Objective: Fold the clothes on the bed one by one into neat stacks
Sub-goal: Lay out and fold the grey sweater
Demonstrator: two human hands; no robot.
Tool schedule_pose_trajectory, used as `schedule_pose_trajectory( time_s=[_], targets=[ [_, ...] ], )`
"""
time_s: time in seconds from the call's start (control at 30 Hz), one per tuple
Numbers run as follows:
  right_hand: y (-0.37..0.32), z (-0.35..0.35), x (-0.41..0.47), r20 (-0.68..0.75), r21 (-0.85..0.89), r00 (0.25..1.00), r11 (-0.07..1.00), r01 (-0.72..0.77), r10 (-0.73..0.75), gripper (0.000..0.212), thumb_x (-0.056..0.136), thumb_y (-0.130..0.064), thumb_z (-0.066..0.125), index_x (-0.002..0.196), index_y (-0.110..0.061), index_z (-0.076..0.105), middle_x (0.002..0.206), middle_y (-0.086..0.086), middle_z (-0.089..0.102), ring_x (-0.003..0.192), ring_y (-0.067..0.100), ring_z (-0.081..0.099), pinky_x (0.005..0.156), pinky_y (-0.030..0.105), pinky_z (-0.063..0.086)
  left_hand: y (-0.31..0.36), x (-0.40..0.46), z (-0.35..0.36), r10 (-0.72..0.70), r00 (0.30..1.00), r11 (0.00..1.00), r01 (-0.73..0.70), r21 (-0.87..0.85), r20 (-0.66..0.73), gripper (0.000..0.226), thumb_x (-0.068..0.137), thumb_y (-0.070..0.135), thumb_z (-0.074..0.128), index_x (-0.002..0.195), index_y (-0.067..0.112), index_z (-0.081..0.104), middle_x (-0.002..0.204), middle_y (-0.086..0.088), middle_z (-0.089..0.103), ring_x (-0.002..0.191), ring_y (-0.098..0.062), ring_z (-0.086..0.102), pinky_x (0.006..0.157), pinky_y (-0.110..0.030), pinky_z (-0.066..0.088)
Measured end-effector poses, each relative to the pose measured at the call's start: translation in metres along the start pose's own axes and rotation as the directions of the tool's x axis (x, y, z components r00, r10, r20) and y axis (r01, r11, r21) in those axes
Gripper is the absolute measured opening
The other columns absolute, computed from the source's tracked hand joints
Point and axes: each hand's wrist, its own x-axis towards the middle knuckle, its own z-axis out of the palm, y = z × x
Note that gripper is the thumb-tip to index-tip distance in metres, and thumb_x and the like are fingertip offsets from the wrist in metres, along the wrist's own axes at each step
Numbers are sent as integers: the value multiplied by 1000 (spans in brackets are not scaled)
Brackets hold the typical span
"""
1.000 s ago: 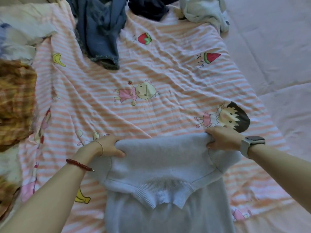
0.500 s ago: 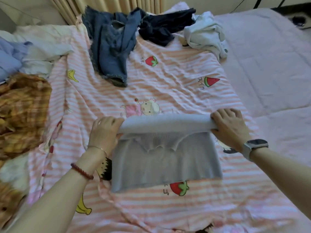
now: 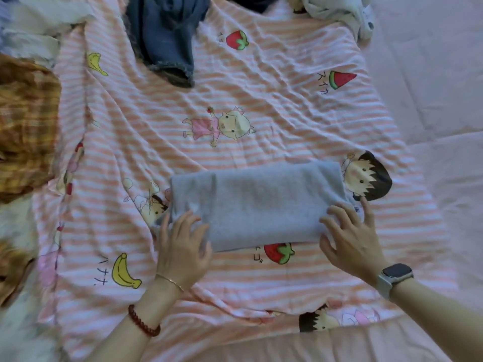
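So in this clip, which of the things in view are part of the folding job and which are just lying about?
Part of the job:
- grey sweater, folded, both hands flat on its near edge
- left hand
- right hand
- jeans, unfolded
- plaid garment, unfolded
- pale garment, unfolded

Lying about:
- striped sheet
- watch
- bead bracelet

Pale grey-blue sweater (image 3: 256, 202) on a pink-and-white striped cartoon-print sheet (image 3: 261, 100); blue denim jeans (image 3: 164, 35).
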Motion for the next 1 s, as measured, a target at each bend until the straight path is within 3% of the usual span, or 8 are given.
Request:
schedule_pose_trajectory(
  time_s=[0.1,0.23,0.4,0.53,0.67,0.77,0.83,1.0],
  targets=[
    [-40,6,35,-35,56,999,998,-7,9,42,86,-32,39,116,-14,61,121,13,59,120,33,50,106,66,17,8,41,7,-300,947,954,297,-46,-112,29,83,16,55,105,-1,64,110,-23,59,106,-36,52,90,-49,42],
    [-80,23,82,94,66,995,998,-18,12,53,88,-37,30,137,-25,47,145,9,42,134,37,37,100,72,9,-22,88,14,-804,579,543,807,-234,133,51,88,40,56,128,9,49,133,-14,46,120,-33,45,94,-42,38],
    [-72,63,96,226,20,972,998,-64,57,56,90,-52,2,145,-42,-1,157,-7,-1,145,25,-5,102,62,-22,-47,95,30,-825,561,522,804,-283,72,29,96,35,46,107,10,53,106,-19,63,98,-37,57,72,-36,39],
    [-15,68,82,252,-65,939,972,-225,234,54,86,-54,-8,136,-46,-25,156,-5,-13,142,17,-17,105,43,-28,-64,90,27,-871,483,443,852,-281,93,31,98,30,40,108,7,58,112,-19,62,105,-37,53,79,-37,39],
    [16,49,74,281,-149,899,940,-306,337,62,86,-50,-7,146,-35,-9,158,1,-9,144,15,-13,108,50,-21,-44,86,15,-829,556,515,797,-315,54,34,97,31,42,115,8,59,123,-17,54,111,-33,50,90,-35,37],
    [7,33,76,213,-78,917,941,-328,337,64,86,-47,-3,147,-32,7,158,2,4,145,23,0,111,52,-11,0,64,15,-562,823,826,554,-104,-84,41,92,30,46,125,9,56,132,-19,50,122,-39,47,101,-53,33],
    [10,33,71,229,-71,918,946,-316,324,60,90,-47,-1,147,-33,3,158,2,0,145,23,-1,112,51,-10,27,50,25,-354,935,935,353,46,20,50,87,36,43,131,15,54,138,-17,48,129,-41,41,104,-63,22],
    [47,39,60,282,221,818,795,-565,502,56,99,-34,30,150,-20,10,156,12,12,140,31,20,114,46,17,24,40,63,-427,855,898,363,248,295,62,87,52,20,147,36,15,158,-4,4,145,-30,-2,111,-61,-6]
  ],
)
